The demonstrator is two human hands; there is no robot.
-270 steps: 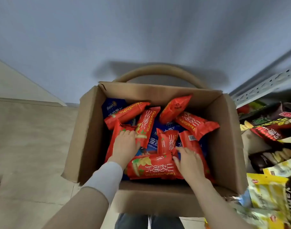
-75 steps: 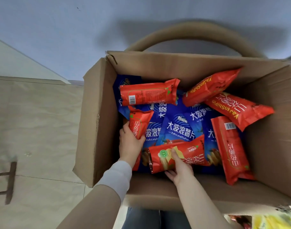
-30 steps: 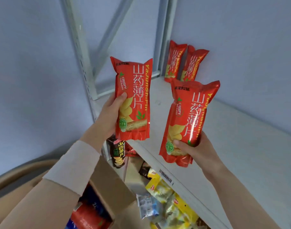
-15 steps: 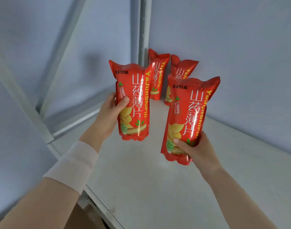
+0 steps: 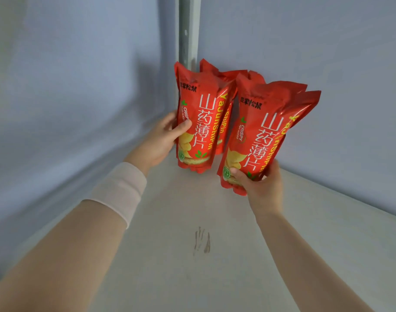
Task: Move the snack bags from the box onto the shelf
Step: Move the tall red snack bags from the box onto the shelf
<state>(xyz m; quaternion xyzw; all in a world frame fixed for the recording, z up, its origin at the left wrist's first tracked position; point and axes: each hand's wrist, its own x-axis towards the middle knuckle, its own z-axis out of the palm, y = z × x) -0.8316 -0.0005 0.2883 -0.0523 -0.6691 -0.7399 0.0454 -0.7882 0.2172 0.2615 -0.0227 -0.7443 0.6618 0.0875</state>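
Observation:
I hold two red snack bags upright over the white shelf (image 5: 215,255), near its back corner. My left hand (image 5: 161,140) grips the left red bag (image 5: 196,122) by its side, thumb across the front. My right hand (image 5: 260,183) grips the right red bag (image 5: 260,136) at its lower end. Two more red bags (image 5: 225,104) stand against the corner behind the held ones, mostly hidden by them. The box is out of view.
A grey metal shelf post (image 5: 188,30) rises in the corner. Blue-grey walls close the shelf at the back and the left. A dark smudge (image 5: 201,240) marks the bare shelf surface in front of the bags.
Both hands have carried their bags deeper into the shelf, up against the two bags standing in the corner. The view has closed in on that corner.

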